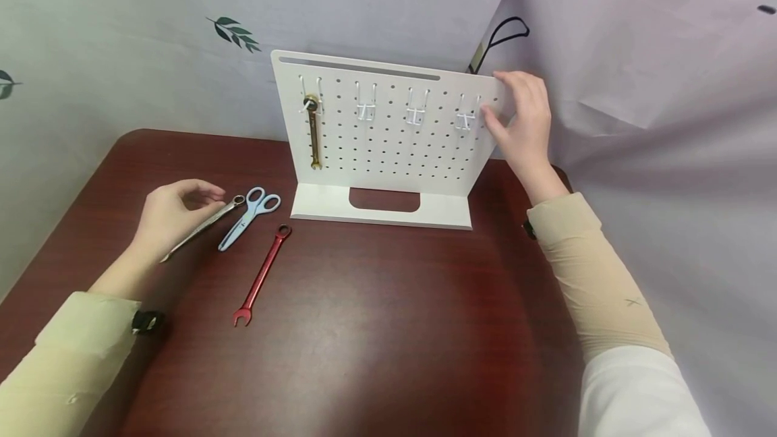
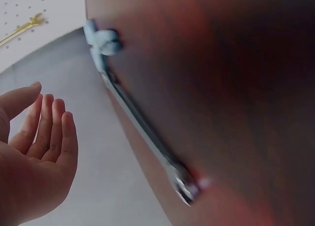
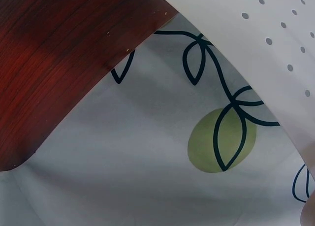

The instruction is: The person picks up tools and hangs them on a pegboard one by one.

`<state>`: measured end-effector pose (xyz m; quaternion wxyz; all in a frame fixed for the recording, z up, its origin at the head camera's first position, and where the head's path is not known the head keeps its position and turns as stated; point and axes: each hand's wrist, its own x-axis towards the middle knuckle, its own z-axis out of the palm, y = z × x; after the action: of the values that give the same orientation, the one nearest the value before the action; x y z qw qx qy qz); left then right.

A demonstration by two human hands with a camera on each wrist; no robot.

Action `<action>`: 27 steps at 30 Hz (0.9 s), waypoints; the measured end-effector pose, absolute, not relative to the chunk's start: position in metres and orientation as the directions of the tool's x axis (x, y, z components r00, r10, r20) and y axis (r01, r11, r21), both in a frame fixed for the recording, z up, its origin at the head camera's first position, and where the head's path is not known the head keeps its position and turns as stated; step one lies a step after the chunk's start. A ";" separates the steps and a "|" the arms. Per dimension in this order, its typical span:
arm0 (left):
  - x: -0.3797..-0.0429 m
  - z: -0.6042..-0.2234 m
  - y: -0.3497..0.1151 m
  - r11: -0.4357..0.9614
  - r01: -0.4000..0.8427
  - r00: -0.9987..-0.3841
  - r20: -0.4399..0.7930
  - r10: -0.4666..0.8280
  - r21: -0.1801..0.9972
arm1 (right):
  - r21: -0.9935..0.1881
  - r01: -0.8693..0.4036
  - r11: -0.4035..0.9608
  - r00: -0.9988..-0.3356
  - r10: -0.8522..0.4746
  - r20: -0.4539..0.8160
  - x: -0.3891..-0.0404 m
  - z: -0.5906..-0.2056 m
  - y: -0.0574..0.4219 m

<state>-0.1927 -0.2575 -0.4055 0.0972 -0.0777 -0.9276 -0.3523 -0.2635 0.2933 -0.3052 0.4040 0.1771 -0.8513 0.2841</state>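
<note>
My left hand (image 1: 176,213) hovers beside a silver combination wrench (image 1: 209,221), fingers loosely bent. In the left wrist view a gap separates those fingers from the wrench, and nothing is between them. Close to the wrench lie light-blue scissors (image 1: 245,219) and a red combination wrench (image 1: 262,275). My right hand (image 1: 527,117) grips the upper right edge of a white pegboard (image 1: 388,147), thumb on its front. A gold-coloured wrench (image 1: 313,133) hangs from the board's leftmost hook. In the right wrist view only a sliver of the hand shows at the right edge.
Three more white wire hooks, one of them a middle hook (image 1: 415,113), are fixed along the board. The board stands upright on its base (image 1: 322,201) at the back of the dark red table (image 1: 376,315). Behind it hang a pale leaf-print cloth (image 1: 152,39) and a black loop (image 1: 510,29).
</note>
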 end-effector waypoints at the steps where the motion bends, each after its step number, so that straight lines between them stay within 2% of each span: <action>1: -0.192 -0.407 -0.260 0.751 0.214 -0.969 0.233 0.082 0.625 | -0.339 -0.531 0.776 -0.610 -0.073 0.789 -0.263 -0.305 0.293; 13: -0.192 -0.425 -0.284 0.816 0.185 -0.983 0.118 0.143 0.548 | -0.313 -0.536 0.784 -0.604 -0.097 0.791 -0.264 -0.306 0.295; 19: -0.196 -0.429 -0.287 0.814 0.181 -0.982 0.058 0.179 0.552 | -0.330 -0.536 0.777 -0.603 -0.079 0.794 -0.264 -0.306 0.294; 27: -0.200 -0.435 -0.288 0.808 0.178 -0.981 0.036 0.191 0.561 | -0.331 -0.533 0.778 -0.603 -0.075 0.794 -0.265 -0.306 0.293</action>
<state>-0.2003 -0.2877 -0.4349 -0.0112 -0.0969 -0.9508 -0.2941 -0.2650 0.2930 -0.3063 0.4082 0.1788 -0.8500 0.2808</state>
